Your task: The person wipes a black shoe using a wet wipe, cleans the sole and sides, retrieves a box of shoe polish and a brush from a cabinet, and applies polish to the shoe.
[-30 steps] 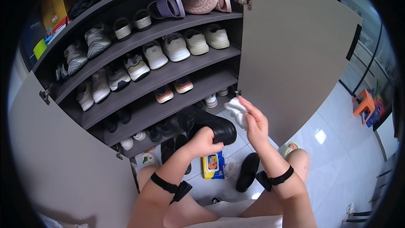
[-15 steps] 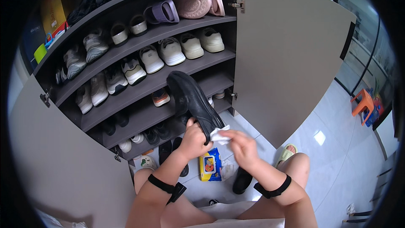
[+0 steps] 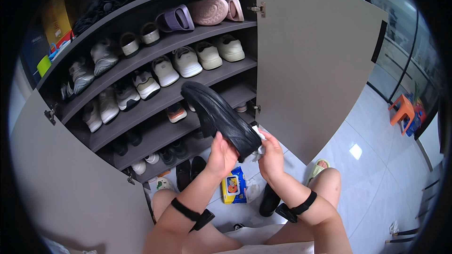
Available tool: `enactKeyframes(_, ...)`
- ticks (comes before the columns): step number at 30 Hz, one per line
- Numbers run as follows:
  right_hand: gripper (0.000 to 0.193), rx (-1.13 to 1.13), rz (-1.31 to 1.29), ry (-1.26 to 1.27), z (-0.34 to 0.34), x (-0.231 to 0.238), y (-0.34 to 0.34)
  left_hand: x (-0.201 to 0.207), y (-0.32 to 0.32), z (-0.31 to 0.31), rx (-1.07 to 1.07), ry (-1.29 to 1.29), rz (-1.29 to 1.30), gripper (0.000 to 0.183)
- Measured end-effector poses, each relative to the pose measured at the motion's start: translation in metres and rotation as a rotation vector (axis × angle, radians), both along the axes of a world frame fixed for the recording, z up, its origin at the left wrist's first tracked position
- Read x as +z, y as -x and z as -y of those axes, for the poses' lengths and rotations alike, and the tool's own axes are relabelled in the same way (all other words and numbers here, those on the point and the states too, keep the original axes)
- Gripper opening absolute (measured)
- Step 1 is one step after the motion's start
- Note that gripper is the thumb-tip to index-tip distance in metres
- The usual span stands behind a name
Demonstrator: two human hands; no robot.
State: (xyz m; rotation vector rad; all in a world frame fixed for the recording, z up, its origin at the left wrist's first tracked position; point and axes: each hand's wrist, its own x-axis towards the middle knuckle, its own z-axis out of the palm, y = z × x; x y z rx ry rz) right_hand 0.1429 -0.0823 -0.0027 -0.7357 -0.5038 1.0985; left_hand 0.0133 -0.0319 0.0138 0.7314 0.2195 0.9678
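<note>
Since the earlier frame, our right hand (image 3: 271, 159) has been moving in close to the lower end of the black shoe (image 3: 216, 120), bringing the white wipe (image 3: 258, 136) round to its right side, while the shoe has been tilting a little and our left hand (image 3: 223, 156) has been shifting its hold. We are now keeping the shoe up in the air in front of the open shoe cabinet (image 3: 314, 66), its far end pointing up and to the left toward the shelves. Our left grip is closing on the shoe's near side, thumb lying along it, some fingers hiding beneath. Our right grip is narrowing on the wipe, pressing it against the shoe's lower end; how far the fingers are wrapping round behind, we cannot tell.

To be working well here, we should be letting the left hand do all the steadying, so that the right is only pressing and stroking. We should be spreading the wipe flat under the fingertips, following the curve rather than rubbing with a bunched corner, and turning the shoe as each part is getting done. The wipes packet (image 3: 234, 186) is lying within reach on the floor (image 3: 372, 178).
</note>
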Motion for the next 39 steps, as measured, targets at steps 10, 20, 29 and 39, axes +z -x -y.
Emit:
enactKeyframes(10,0.034,-0.346,0.694,-0.238,-0.022,-0.002,-0.020,-0.012,0.022,-0.006,0.478,-0.738,-0.879,0.010)
enactKeyframes(20,0.037,0.001,0.983,-0.449,0.009,0.000,-0.001,-0.011,0.012,-0.002,0.675,-1.270,-0.835,0.008)
enactKeyframes(29,0.039,0.049,0.082,0.121,0.003,-0.016,-0.019,0.036,0.028,-0.002,0.595,-1.804,-1.004,0.036)
enactKeyframes(39,0.038,-0.301,0.120,-0.136,-0.011,0.009,-0.050,-0.012,0.005,0.001,0.117,-0.658,-0.378,0.050)
